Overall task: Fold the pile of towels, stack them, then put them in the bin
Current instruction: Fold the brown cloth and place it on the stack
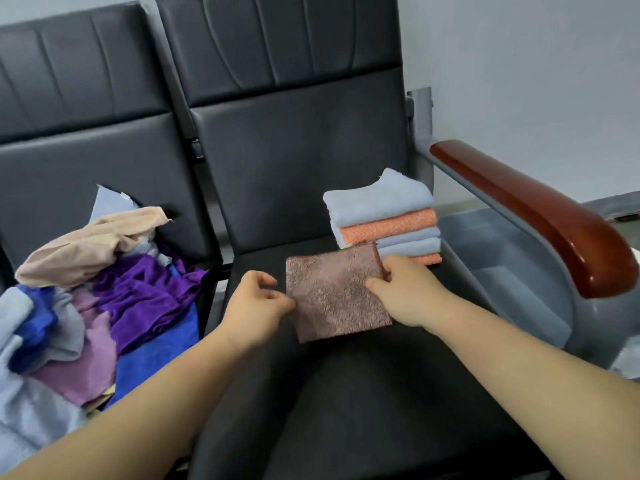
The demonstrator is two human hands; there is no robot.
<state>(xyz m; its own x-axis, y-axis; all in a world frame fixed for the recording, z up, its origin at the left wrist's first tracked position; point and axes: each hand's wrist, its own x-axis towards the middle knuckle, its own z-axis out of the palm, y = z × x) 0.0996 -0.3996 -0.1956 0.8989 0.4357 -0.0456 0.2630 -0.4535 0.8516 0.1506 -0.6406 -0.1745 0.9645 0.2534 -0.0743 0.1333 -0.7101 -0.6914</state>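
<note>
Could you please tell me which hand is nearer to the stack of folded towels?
Right. The right hand sits just in front of the stack, at the brown towel's right edge; the left hand is at that towel's left edge, farther away.

Both bare forearms extend forward and converge toward the middle. Left hand: fingers curled, thumb and fingertips pinching the left edge of the folded brown towel. Right hand: thumb laid on the towel's right edge, fingers curled behind it. The towel spans the gap between the hands.
</note>
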